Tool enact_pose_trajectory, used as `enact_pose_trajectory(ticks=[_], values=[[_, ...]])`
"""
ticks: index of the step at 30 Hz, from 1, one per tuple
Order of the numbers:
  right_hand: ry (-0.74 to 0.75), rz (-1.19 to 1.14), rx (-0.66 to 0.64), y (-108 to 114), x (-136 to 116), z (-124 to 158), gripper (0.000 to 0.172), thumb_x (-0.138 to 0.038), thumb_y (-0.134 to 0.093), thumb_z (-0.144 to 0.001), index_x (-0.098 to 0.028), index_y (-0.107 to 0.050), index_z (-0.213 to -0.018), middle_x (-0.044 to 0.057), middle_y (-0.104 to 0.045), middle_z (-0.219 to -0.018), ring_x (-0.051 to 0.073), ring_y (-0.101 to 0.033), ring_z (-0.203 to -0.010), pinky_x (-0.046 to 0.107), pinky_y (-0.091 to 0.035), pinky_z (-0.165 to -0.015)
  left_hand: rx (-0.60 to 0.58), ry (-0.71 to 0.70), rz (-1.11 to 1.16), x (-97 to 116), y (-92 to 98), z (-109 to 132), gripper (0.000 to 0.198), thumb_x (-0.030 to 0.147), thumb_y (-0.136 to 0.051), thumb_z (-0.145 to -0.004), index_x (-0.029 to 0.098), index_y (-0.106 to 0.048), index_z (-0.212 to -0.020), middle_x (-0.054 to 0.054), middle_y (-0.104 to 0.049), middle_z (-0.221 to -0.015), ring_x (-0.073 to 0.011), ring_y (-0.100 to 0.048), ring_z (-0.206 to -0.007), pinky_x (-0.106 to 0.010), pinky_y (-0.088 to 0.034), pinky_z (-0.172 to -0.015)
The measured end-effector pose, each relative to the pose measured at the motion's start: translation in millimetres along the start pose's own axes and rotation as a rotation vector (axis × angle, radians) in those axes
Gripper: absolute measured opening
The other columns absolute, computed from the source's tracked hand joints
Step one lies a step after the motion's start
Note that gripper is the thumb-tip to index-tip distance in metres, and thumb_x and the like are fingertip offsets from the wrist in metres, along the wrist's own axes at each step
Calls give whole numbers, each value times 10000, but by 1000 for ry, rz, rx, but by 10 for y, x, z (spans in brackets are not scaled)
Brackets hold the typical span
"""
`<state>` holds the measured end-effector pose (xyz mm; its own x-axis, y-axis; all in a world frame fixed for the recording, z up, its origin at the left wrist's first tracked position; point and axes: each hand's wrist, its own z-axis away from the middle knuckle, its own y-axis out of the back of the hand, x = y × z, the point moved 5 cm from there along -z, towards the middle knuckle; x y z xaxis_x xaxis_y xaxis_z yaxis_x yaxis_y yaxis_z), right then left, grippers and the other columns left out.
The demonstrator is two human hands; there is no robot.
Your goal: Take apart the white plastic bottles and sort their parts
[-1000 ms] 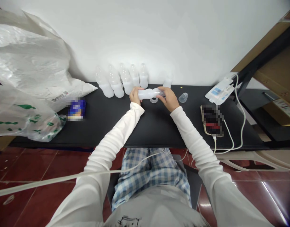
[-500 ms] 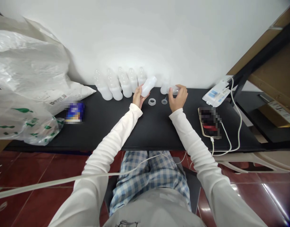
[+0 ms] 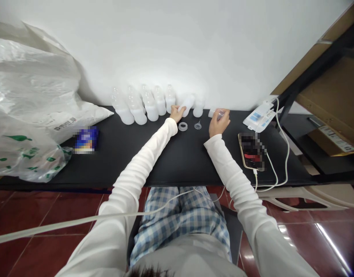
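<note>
My left hand is closed on a white bottle body, which tilts over the back of the black table, close to a second white bottle body. In my right hand is a clear plastic cap, partly covered by the fingers. Between my hands lie a translucent ring and a small clear disc with a thin stem. To the left, several white bottles with clear domed caps stand against the wall.
White plastic bags bulge over the table's left side, a blue packet by them. On the right lie a phone with its cable, and a white power strip-like item. Cardboard boxes sit on the right-hand rack.
My left hand has moved right and a little back with the bottle body, nearer the second one. The clear cap has turned in my right hand, which has shifted slightly down.
</note>
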<state>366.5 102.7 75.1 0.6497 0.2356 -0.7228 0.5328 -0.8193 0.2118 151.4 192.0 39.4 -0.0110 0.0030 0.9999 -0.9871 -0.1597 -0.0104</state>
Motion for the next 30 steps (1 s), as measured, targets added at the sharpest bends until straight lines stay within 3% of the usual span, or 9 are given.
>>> enact_pose_trajectory(ticks=[4,10,16,22,30], values=[[-86,-18,7,-39,79,-4,424,-628,-333,-934,-230,-477,-910,39,-631,-900,223,-616,-884,467,-418,-934,-29,-68,-220,15,-105,-59,366,315,-722,-835,212,-408,-992,-115,-536,-1153,-239,-567,-1184,-380,-375,-1082],[-159,-48,3,-76,154,-8,406,-616,-344,-932,-234,-478,-905,19,-626,-869,211,-622,-862,440,-437,-909,-16,-167,-444,28,-135,-54,358,280,-722,-807,229,-438,-1019,-119,-576,-1213,-336,-493,-1284,-511,-309,-1113],[-98,-23,33,-70,120,-10,394,-603,-371,-936,-230,-495,-903,14,-618,-869,202,-612,-868,447,-425,-928,-131,-210,-349,24,-154,-71,514,115,-728,-712,219,-440,-1125,-109,-594,-1240,-249,-582,-1160,-444,-381,-1103],[-91,-37,41,-90,146,-19,414,-618,-373,-935,-221,-489,-914,37,-610,-883,213,-603,-879,478,-419,-940,-120,-150,-229,117,-273,-29,476,43,-816,-578,216,-479,-867,-88,-600,-1057,-303,-580,-1181,-454,-328,-1144],[19,17,36,-55,45,-22,357,-568,-444,-926,-222,-513,-976,50,-630,-952,211,-604,-893,468,-427,-925,-115,-76,-241,213,-536,-88,539,-60,-813,-466,209,-483,-796,-73,-551,-1006,-304,-539,-1196,-446,-328,-1144]])
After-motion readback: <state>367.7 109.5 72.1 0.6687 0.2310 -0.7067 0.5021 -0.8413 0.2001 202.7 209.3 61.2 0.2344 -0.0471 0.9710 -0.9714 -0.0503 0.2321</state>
